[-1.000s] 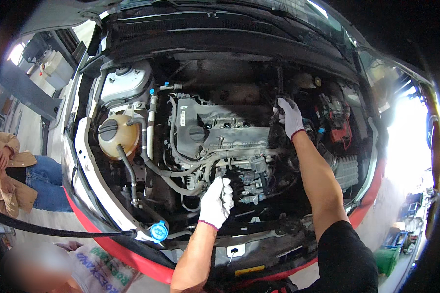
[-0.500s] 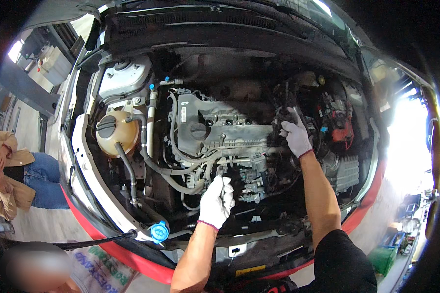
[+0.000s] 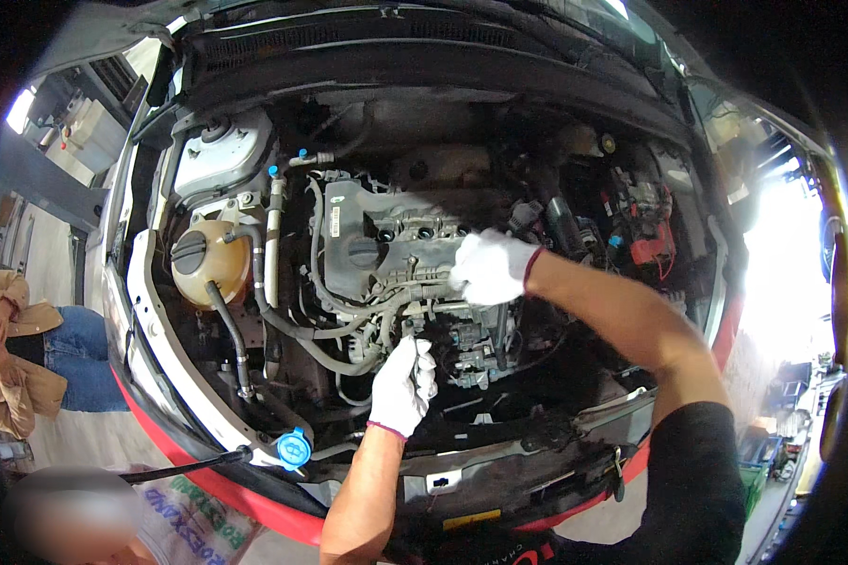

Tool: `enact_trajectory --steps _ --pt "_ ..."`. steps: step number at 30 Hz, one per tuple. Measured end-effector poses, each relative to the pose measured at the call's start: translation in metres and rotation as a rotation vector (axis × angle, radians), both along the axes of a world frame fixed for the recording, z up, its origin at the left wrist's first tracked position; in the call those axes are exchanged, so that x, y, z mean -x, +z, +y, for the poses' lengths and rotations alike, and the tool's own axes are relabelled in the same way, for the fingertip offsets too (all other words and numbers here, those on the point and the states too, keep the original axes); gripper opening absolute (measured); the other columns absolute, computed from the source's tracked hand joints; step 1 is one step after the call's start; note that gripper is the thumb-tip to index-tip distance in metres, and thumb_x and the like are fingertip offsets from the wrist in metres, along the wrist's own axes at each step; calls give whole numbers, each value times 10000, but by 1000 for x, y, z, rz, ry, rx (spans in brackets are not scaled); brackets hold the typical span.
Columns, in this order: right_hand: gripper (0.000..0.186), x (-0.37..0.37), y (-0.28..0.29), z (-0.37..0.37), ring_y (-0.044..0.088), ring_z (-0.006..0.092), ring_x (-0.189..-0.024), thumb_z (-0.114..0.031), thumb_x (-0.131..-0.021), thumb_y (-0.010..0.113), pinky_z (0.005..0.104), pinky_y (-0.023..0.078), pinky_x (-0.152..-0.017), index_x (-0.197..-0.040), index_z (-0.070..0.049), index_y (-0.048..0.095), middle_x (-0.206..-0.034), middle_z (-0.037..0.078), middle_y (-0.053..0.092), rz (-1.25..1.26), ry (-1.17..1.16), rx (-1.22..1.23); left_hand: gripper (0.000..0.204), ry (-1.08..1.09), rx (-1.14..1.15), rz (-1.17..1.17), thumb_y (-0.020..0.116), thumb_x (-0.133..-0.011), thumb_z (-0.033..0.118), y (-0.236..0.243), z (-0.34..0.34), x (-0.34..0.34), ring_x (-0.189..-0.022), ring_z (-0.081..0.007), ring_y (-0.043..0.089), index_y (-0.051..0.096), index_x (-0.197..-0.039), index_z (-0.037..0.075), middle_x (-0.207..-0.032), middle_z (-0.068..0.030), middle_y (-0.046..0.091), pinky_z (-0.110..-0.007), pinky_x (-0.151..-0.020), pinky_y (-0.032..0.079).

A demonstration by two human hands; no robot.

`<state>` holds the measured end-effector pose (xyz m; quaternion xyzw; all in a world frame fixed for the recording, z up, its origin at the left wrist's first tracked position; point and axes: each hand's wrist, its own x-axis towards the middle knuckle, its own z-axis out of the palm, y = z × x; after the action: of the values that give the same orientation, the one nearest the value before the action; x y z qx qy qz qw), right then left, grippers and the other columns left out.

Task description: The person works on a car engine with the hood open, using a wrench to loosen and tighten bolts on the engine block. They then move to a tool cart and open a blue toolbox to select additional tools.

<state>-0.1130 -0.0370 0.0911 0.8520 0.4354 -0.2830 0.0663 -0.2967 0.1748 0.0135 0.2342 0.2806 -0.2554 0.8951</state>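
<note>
My left hand [image 3: 402, 388], in a white glove, is at the front of the car engine. Its fingers are closed and pinched around something too small and dark to make out, just below the hoses [image 3: 334, 331]. My right hand [image 3: 496, 267], gloved the same way, hovers over the front right part of the black engine cover [image 3: 345, 215]. Motion smears its fingers, so whether they hold anything is hidden. Several dark round holes show in the cover just left of and above that hand. A black oil filler cap [image 3: 352, 253] sits on the cover's left.
A yellowed coolant tank [image 3: 207, 278] with a black cap stands left of the engine. A blue washer cap [image 3: 294, 450] is at the front left. The battery area [image 3: 646, 247] has a red cover. Two other people are at the left, one in a tan jacket [image 3: 9, 367].
My right hand has left the dark parts at the engine's right and come left and nearer, over the cover. My left hand keeps its place by the hoses. The view has shifted slightly.
</note>
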Motion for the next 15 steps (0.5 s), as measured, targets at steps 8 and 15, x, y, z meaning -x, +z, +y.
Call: enact_trajectory --steps 8,15 --pt "141 53 -19 -43 619 282 -883 -369 -835 639 454 499 -684 -826 -256 722 -845 -1 682 -492 173 -199 293 47 -2 21 575 -1051 387 5 2 0 -520 -87 512 675 -994 118 -706 38 613 -261 -472 397" --pt "236 28 -28 -41 653 275 -824 -353 -934 547 463 510 -695 -813 -248 720 -757 21 670 -335 173 -186 297 46 23 19 575 -1051 390 5 2 -2 -509 -106 504 663 -1009 110 -710 21 611 -264 -466 393"
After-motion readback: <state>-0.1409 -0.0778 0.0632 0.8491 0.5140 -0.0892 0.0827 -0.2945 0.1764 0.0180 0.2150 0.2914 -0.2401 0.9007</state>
